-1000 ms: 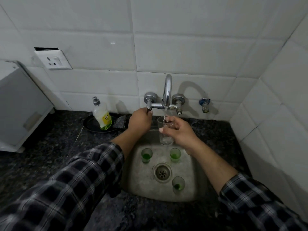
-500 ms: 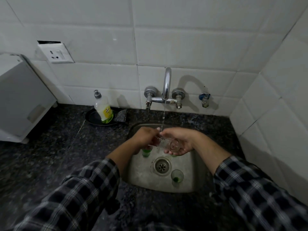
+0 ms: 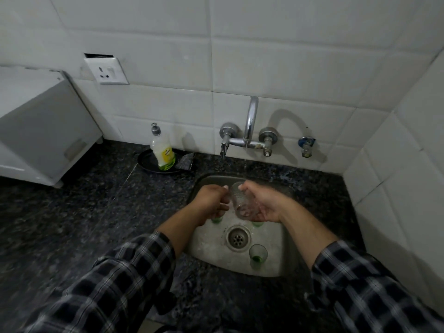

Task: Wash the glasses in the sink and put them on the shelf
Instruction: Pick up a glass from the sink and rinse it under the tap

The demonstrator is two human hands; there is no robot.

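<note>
- The right hand [image 3: 265, 205] cups a clear glass [image 3: 242, 200] over the sink [image 3: 283, 263], its grip wrapped round the glass from the 3 o'clock side with the thumb near the rim.
- The left hand [image 3: 211, 200] meets the same glass from the 9 o'clock side; its grip is curled narrow against the glass wall, fingertips pinching near the rim.
- The glass lies tilted, its mouth towards 12 o'clock and its base towards the person, held above the basin between both hands.
- A thin stream of water falls from the tap [image 3: 249, 131] on the tiled wall at 12 o'clock of the sink and lands at the glass's mouth.
- A small green-tinted glass [image 3: 257, 255] stands upright on the sink floor at about 5 o'clock of the drain [image 3: 237, 238], just beside it.
- Two more green glasses are mostly hidden under the hands: one [image 3: 217, 219] at 10 o'clock of the drain, one [image 3: 257, 223] at 1 o'clock.
- On the dark speckled worktop [image 3: 84, 212], at 10 o'clock of the sink, a soap bottle [image 3: 163, 152] stands on a black dish [image 3: 149, 162], with a dark scrub pad [image 3: 185, 162] beside it.
- A white appliance [image 3: 40, 126] sits at the far 9 o'clock end of the worktop, and a wall socket [image 3: 107, 71] is above it.
- Both forearms show plaid sleeves [image 3: 120, 284] pushed back from the wrists.
</note>
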